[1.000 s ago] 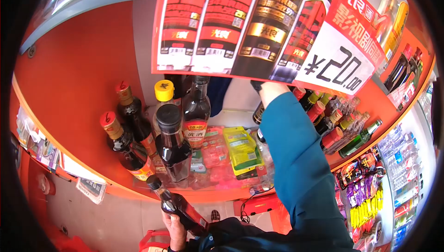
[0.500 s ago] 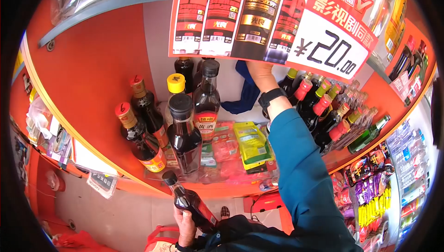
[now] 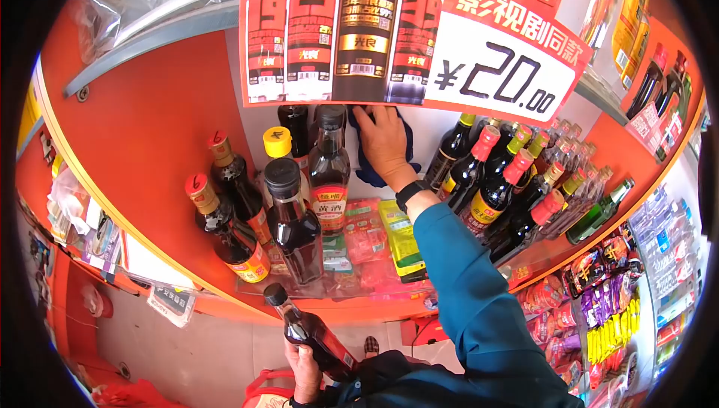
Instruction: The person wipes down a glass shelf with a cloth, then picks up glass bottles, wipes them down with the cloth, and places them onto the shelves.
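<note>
My left hand [image 3: 303, 369] is wrapped round a dark bottle [image 3: 318, 340] with a black cap, held tilted below the shelf's front edge. Deep in the shelf, my right hand [image 3: 383, 142] holds a dark blue cloth [image 3: 408, 138] pressed against the pale back panel. Part of that cloth is hidden under the hand. Left of it stand a rice wine bottle [image 3: 330, 172] with a black cap, a larger black-capped bottle [image 3: 293, 232] and a yellow-capped bottle [image 3: 277, 144]. Two red-capped bottles [image 3: 234, 236] are farther left.
Rows of dark bottles [image 3: 490, 195] stand to the right of my arm, with a green bottle [image 3: 599, 212] near the edge. A price sign [image 3: 419, 34] hangs across the top. Yellow packets [image 3: 401, 236] and pink packets [image 3: 367, 239] lie on the shelf.
My right hand and the cloth have moved left along the back panel, and the hand has come out from behind the sign. My left hand still holds its bottle.
</note>
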`<state>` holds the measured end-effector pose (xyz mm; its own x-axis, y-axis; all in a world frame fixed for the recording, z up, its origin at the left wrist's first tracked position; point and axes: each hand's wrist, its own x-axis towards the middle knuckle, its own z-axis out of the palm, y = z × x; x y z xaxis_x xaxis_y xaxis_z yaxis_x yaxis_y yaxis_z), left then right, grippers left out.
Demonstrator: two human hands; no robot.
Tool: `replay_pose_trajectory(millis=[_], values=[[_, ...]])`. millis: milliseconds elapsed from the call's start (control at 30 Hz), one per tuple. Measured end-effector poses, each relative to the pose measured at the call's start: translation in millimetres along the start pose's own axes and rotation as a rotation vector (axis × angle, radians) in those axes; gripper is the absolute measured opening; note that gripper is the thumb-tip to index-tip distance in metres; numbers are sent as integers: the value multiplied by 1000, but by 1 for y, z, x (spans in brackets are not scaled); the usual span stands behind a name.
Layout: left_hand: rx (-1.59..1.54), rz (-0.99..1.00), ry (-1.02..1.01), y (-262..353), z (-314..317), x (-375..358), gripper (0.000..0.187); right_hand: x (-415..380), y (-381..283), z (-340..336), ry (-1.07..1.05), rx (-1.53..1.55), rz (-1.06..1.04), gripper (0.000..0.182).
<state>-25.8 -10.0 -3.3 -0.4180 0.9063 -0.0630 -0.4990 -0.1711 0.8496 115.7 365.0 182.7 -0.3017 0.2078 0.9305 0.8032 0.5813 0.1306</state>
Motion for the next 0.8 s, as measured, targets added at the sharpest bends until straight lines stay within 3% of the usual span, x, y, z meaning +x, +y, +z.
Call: replay_pose_trajectory(millis=[567,800], values=[[45,55,-2,0,-4,-6,69,-69,1,7,-491,91,-101,27],[50,70,20,1,-14,-10,69,-46,7,-1,-340,95,-121,30]])
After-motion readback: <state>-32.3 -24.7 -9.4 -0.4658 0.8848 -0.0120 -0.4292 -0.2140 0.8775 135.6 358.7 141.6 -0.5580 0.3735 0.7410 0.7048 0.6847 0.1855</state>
